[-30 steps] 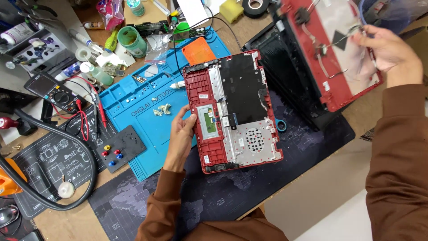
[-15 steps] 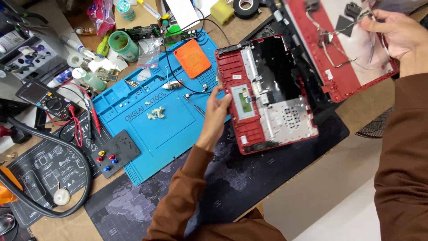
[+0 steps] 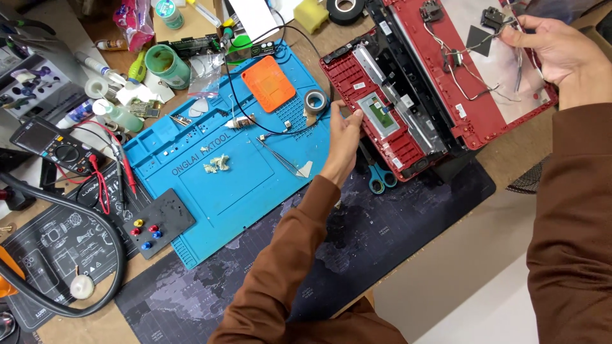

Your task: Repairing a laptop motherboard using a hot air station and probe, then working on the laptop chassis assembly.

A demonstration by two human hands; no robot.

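Left hand (image 3: pixel 344 137) is gripping the near-left edge of the red laptop base (image 3: pixel 382 111), fingers curled onto it, thumb on top. Scissors (image 3: pixel 379 178) are lying just right of that wrist; tweezers (image 3: pixel 280 156) on the blue mat (image 3: pixel 223 185) just left. Farther out, right hand (image 3: pixel 554 54) is pinching the far-right corner of the red lid (image 3: pixel 484 70), fingers closed on its rim, loose cables (image 3: pixel 459 70) trailing left of it.

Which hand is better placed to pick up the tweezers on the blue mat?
Left. The left hand rests on the edge of the red laptop base, right beside the tweezers. The right hand is far off, holding the red lid panel.
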